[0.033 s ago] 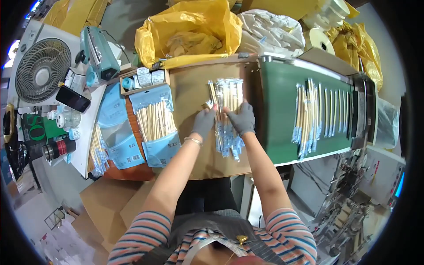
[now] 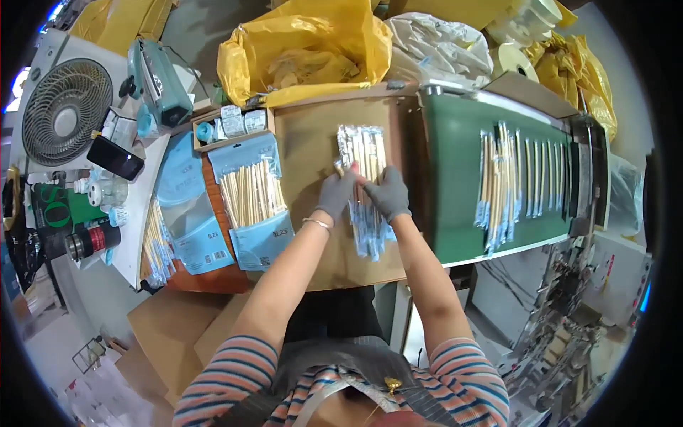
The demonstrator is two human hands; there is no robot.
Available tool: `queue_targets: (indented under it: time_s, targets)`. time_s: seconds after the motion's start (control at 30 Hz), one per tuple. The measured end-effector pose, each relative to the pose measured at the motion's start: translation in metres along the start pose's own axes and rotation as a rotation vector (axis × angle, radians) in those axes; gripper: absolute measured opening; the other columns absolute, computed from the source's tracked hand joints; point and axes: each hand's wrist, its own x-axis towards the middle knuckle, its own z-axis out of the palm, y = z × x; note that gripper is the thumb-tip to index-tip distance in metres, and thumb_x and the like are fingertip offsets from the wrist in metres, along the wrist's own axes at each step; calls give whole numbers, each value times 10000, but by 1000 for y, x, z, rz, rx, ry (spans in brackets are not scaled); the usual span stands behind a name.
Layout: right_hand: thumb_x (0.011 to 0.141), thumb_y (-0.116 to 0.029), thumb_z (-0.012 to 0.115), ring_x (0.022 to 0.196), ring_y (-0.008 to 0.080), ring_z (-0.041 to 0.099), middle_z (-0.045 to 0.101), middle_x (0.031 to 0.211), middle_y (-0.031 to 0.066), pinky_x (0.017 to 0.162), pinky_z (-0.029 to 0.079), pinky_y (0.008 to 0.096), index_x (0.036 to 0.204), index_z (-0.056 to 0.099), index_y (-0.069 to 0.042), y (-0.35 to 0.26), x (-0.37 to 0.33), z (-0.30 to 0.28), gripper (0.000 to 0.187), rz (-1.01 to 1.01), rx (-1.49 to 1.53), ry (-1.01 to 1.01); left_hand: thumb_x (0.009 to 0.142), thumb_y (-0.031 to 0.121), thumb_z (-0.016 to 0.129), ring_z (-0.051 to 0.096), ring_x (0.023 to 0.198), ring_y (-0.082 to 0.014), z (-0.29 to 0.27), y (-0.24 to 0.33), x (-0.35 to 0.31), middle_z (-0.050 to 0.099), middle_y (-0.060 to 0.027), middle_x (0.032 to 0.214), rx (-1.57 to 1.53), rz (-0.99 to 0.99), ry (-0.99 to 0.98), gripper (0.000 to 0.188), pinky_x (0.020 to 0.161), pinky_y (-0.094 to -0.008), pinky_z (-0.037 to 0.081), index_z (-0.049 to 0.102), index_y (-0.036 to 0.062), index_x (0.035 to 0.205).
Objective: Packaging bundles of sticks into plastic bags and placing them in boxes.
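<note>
Both gloved hands press in from either side on a bundle of thin wooden sticks (image 2: 364,151) in clear wrappers with blue lower ends. My left hand (image 2: 336,193) closes on the bundle's left side, thumb over the top. From the right, my right hand (image 2: 389,194) grips it, thumb also lying across the sticks. The grey gloves leave some fingertips bare. Beneath the bundle lies a brown cardboard surface (image 2: 306,153). To the left, a blue pouch (image 2: 262,244) shows many sticks through its clear window. My fingers' undersides are hidden.
A green conveyor belt (image 2: 455,185) at right carries more wrapped sticks (image 2: 501,188). Behind stand a yellow bag (image 2: 245,53) and a white bag (image 2: 441,46). Left are a small box of rolls (image 2: 265,139), another blue pouch (image 2: 203,245), a phone (image 2: 115,158) and a fan (image 2: 65,121).
The bundle has drawn narrower and more even at its upper end as my hands have come closer together. The left hand has shifted slightly right.
</note>
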Motion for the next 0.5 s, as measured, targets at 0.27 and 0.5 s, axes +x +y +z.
queue_targets:
  time_s: [0.27,0.5]
  targets:
    - [831,-213,671,937,147,587,608,1071,98,800,489,284,1233,485,16,-16,-36,64,499,-229,1283,-44,711,265,802,569,821,-123,-38,-12,-34,631,-55,937,-240,581,-186,533,766,-288,477,568,-24,1093]
    - [704,-176,776,1053,220,559,545,1179,127,901,463,346,1363,329,-1,-24,-123,25,815,-623,1120,-404,614,190,861,420,1239,-191,-84,-22,-127,449,-113,1331,-67,804,-427,1134,1061,-314,316,137,39,1473]
